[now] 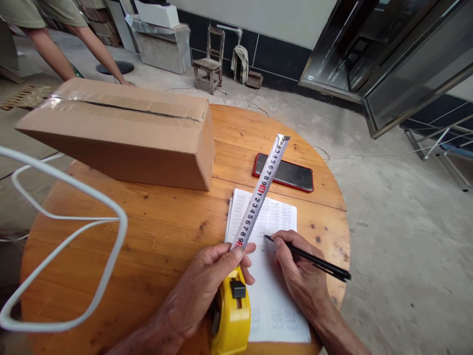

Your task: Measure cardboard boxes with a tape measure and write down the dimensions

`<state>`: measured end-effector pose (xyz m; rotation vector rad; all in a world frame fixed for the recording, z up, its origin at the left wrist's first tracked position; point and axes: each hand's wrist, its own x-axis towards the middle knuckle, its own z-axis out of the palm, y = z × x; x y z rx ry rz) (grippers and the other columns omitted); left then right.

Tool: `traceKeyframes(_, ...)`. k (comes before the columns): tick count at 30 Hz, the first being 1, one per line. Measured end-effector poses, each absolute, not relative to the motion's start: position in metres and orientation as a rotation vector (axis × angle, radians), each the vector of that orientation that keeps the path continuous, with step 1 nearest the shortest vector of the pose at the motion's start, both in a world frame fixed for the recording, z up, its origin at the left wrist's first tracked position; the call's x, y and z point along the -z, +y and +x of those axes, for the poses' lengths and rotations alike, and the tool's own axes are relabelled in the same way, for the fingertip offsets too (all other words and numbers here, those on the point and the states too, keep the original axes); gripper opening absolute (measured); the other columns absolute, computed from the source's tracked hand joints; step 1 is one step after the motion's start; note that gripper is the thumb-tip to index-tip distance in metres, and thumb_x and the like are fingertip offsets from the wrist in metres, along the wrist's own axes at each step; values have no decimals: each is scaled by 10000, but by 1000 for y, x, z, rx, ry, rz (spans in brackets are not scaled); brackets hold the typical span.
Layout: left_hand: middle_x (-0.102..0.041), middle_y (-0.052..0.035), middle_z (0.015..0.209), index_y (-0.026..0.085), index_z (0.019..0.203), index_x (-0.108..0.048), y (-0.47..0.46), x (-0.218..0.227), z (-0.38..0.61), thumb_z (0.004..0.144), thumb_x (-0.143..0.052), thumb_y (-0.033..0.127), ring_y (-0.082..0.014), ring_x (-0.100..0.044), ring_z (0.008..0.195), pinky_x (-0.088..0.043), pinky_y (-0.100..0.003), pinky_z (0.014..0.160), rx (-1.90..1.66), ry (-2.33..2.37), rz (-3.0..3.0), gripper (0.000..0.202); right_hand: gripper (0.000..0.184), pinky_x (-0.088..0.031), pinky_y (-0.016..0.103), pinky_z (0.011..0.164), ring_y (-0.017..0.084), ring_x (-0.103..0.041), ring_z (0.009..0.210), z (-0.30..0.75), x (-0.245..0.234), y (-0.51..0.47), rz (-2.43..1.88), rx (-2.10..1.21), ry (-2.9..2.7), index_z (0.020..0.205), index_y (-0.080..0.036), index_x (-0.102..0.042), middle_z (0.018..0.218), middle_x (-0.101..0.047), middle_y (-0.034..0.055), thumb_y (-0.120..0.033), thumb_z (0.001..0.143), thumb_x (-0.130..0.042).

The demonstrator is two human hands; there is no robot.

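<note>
My left hand [210,276] grips a yellow tape measure [238,320], thumb and fingers pinching the blade just above the case. The white blade sticks out up and to the right, its metal hook past a phone with a red case [291,173]. In my right hand [301,268] is a black pen [320,261], its tip on or just above a sheet of paper [269,276]. Handwritten figures run in columns at the paper's top and bottom. The blade hides part of the sheet and the phone.
A taped cardboard box [148,133] stands on the round wooden table [166,212] at the left. White cable loops [120,236] hang in the left foreground. Behind are a small wooden chair [209,64], an open glass door [417,64] and another person's legs [51,44].
</note>
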<state>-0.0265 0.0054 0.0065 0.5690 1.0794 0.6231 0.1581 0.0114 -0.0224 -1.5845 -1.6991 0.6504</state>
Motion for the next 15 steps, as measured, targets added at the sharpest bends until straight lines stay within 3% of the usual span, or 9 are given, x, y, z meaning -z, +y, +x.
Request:
traceKeyframes(4, -725, -83, 840, 163, 718, -618, 6, -7, -27, 874, -503, 422, -174, -595, 738, -336, -237, 545, -599, 1101, 568, 323, 176, -430, 226, 503, 117, -535, 525, 157, 21, 12, -1596, -626, -1686, 785, -188, -626, 608, -594, -10, -251, 877, -489)
traceKeyframes(10, -723, -84, 815, 162, 710, -624, 5, -6, -27, 871, -512, 410, -203, -595, 849, -364, -236, 597, -616, 1089, 574, 316, 168, -438, 223, 526, 114, -544, 549, 158, 21, 12, -1573, -644, -1720, 786, -188, -624, 638, -606, -8, -239, 877, -493)
traceKeyframes(15, -724, -79, 829, 156, 714, -622, 5, -6, -25, 879, -502, 411, -165, -580, 734, -345, -234, 557, -609, 1102, 566, 327, 171, -432, 222, 509, 113, -536, 531, 158, 21, 11, -1587, -656, -1668, 776, -185, -628, 618, -599, -12, -248, 872, -501)
